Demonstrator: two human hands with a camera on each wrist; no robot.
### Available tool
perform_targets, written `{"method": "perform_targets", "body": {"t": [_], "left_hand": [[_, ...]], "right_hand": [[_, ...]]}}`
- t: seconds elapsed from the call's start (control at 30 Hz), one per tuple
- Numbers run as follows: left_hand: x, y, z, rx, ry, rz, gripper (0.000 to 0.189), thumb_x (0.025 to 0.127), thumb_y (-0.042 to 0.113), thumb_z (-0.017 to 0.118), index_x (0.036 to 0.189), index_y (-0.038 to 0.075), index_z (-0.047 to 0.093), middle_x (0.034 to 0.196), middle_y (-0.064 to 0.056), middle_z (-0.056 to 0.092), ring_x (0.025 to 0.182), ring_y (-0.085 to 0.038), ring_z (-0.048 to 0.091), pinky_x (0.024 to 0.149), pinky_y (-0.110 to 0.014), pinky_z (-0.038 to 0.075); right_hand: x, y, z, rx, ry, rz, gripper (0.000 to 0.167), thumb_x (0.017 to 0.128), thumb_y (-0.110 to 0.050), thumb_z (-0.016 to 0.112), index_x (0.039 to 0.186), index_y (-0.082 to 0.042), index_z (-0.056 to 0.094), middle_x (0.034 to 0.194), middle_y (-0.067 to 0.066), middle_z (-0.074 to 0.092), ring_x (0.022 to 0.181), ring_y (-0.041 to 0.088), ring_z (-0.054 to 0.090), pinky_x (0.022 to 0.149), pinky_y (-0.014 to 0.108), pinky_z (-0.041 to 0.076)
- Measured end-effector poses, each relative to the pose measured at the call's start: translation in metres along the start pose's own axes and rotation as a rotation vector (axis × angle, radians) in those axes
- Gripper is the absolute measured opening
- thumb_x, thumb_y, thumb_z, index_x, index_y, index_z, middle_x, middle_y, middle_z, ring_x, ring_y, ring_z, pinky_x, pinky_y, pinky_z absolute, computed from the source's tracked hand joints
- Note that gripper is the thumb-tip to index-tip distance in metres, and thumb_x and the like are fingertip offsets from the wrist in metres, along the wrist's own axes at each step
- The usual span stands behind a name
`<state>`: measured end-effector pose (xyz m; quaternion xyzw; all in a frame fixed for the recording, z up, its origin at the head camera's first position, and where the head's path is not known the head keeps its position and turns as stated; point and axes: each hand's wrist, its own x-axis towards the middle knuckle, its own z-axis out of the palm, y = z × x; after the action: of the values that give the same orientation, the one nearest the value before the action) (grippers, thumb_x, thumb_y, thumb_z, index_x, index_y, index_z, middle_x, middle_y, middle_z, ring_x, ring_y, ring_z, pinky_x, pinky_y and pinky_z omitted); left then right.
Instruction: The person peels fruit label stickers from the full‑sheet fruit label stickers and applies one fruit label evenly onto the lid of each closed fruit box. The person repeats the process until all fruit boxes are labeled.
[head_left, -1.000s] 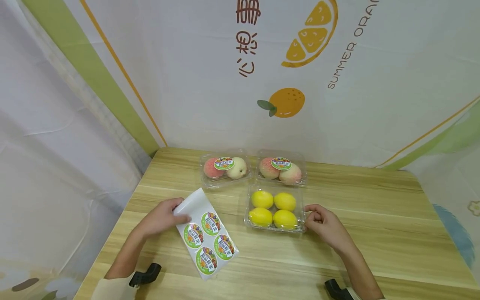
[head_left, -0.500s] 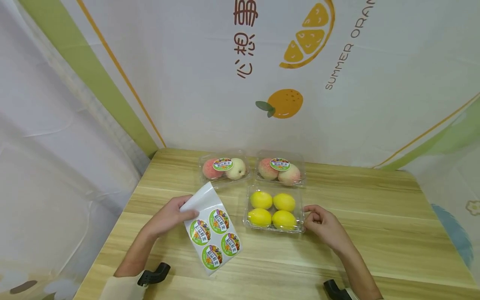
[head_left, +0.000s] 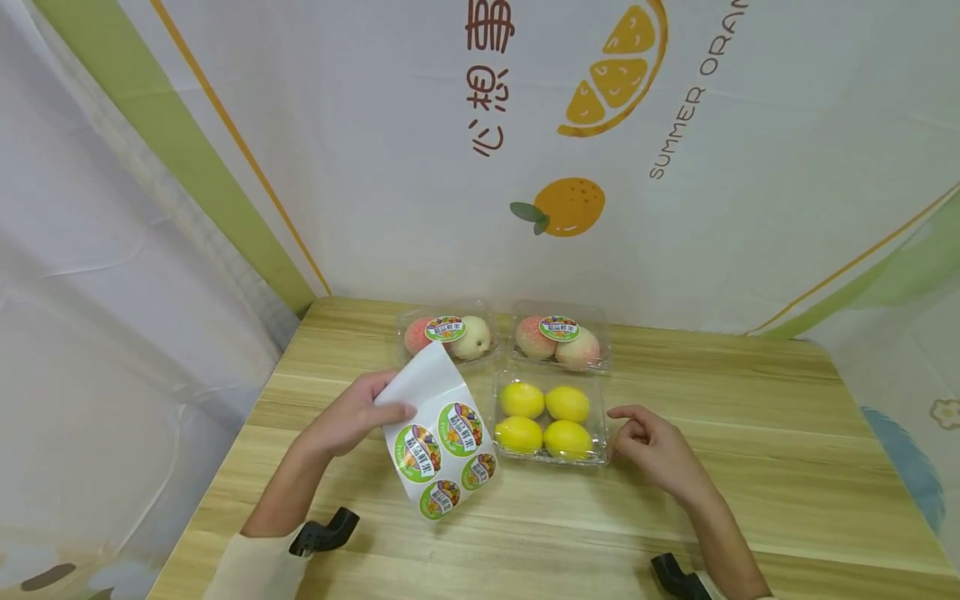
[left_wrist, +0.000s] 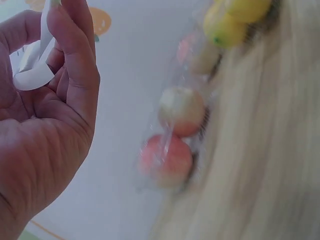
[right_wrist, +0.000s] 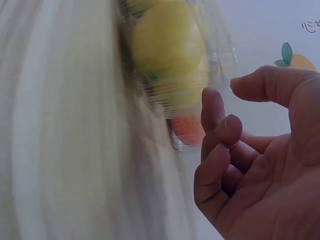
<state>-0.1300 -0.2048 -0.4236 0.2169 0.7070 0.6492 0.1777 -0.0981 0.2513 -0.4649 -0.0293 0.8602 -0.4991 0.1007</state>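
Note:
My left hand [head_left: 352,417] pinches the upper part of a white sticker sheet [head_left: 423,375], thumb on top. Several round green fruit stickers [head_left: 417,454] show on the sheet, and its lower end curves. In the left wrist view a folded white edge of the sheet [left_wrist: 35,80] lies inside the fingers. A clear plastic box of lemons [head_left: 519,435] rests on the table to the right of the sheet. Just off that box's right side is my right hand [head_left: 660,450], fingers loosely bent. Nothing lies between its thumb and fingers in the right wrist view.
Behind the lemons stand two clear boxes, one with a peach and a pale fruit [head_left: 472,337], the other with two peaches [head_left: 579,348]. Both carry a round sticker on the lid. A printed cloth [head_left: 420,225] hangs at the back edge of the wooden table [head_left: 750,433].
My left hand has moved right and away from me with the sticker sheet, whose top now overlaps the back left box in view. The right hand and the lemon box have hardly moved.

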Motion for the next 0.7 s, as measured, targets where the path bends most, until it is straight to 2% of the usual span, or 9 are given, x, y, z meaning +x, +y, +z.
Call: {"method": "perform_targets", "body": {"t": [0.1, 0.2, 0.37, 0.7], "left_hand": [[0.006, 0.009, 0.006, -0.011, -0.020, 0.017, 0.032, 0.097, 0.000, 0.061, 0.120, -0.023, 0.061, 0.099, -0.011, 0.077, 0.087, -0.018, 0.076, 0.075, -0.034, 0.063], [0.015, 0.013, 0.012, -0.017, -0.037, 0.029, 0.032, 0.097, 0.000, 0.062, 0.119, -0.022, 0.061, 0.100, -0.011, 0.076, 0.087, -0.018, 0.075, 0.075, -0.033, 0.063], [0.030, 0.016, 0.025, -0.027, -0.064, 0.035, 0.035, 0.096, 0.002, 0.064, 0.122, -0.021, 0.061, 0.101, -0.012, 0.076, 0.089, -0.019, 0.075, 0.075, -0.033, 0.063], [0.055, 0.018, 0.048, -0.082, -0.107, 0.049, 0.033, 0.095, 0.003, 0.064, 0.118, -0.020, 0.062, 0.099, -0.013, 0.078, 0.085, -0.019, 0.077, 0.073, -0.033, 0.064]], "right_hand": [[0.001, -0.002, -0.003, -0.023, 0.057, -0.006, 0.041, 0.103, -0.008, 0.067, 0.143, 0.003, 0.063, 0.089, 0.007, 0.069, 0.078, 0.010, 0.061, 0.064, 0.028, 0.045], [0.002, -0.007, -0.006, -0.029, 0.115, -0.016, 0.038, 0.105, -0.012, 0.069, 0.140, 0.002, 0.065, 0.090, 0.009, 0.071, 0.080, 0.010, 0.063, 0.066, 0.028, 0.046], [0.005, -0.021, -0.005, -0.020, 0.182, -0.055, 0.030, 0.107, -0.016, 0.070, 0.133, 0.000, 0.069, 0.091, 0.011, 0.072, 0.076, 0.021, 0.062, 0.064, 0.028, 0.046], [0.012, -0.043, 0.009, 0.035, 0.190, -0.141, 0.020, 0.104, -0.011, 0.072, 0.121, 0.000, 0.075, 0.085, 0.008, 0.068, 0.074, 0.025, 0.064, 0.064, 0.026, 0.047]]}}
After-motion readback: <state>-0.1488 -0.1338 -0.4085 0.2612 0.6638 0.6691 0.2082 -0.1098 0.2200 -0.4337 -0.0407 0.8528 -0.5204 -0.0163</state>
